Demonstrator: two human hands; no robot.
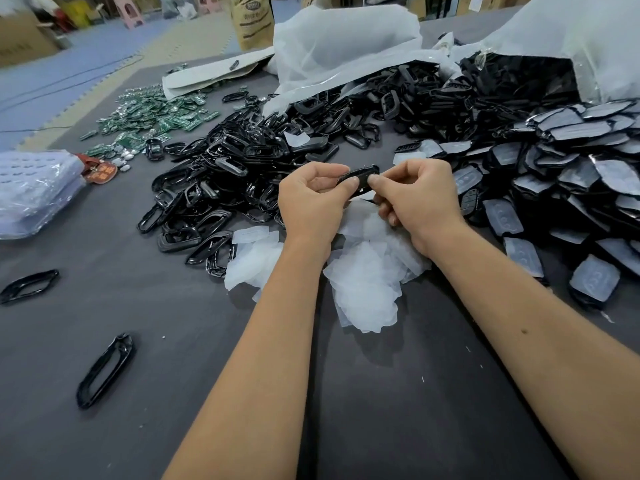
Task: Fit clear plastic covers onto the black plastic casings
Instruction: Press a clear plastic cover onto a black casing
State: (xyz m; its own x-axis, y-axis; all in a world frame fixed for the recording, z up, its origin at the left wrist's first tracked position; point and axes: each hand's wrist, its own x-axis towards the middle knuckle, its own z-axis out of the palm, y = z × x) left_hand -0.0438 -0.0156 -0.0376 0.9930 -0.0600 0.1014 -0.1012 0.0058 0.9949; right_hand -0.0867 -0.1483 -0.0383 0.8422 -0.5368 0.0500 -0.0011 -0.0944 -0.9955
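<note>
— Black glossy plastic, a single oblong casing (358,177), was held up between both hands, just above the loose heap of clear, milky plastic covers (360,282) on the grey cloth-covered table (173,341). Was it gripped firmly?

— It was pinched at either end: the left hand (311,202) had thumb and curled fingers closed on the casing's left end, and the right hand (415,199) had thumb and forefinger closed on its right end. Whether a cover was already seated in it could not be told.

— Which step was judged to be in hand?

— The fitting itself, or the check just after it. A press along the casing's rim would likely be called for next, then a drop onto the pile of covered black casings (561,188), which lay to the right of the held casing.

— And the stock not yet fitted?

— A mound of bare black frames (242,168) was spread to the left of and behind the held casing, with two stray black frames (105,370) nearer the viewer, well to its left.

— Was any writing legible?

— None could be read. Print was seen on a brown paper sack (252,20) far behind the held casing, and pale marks on a small red tag (102,172) well to its left, but both were too blurred.
</note>
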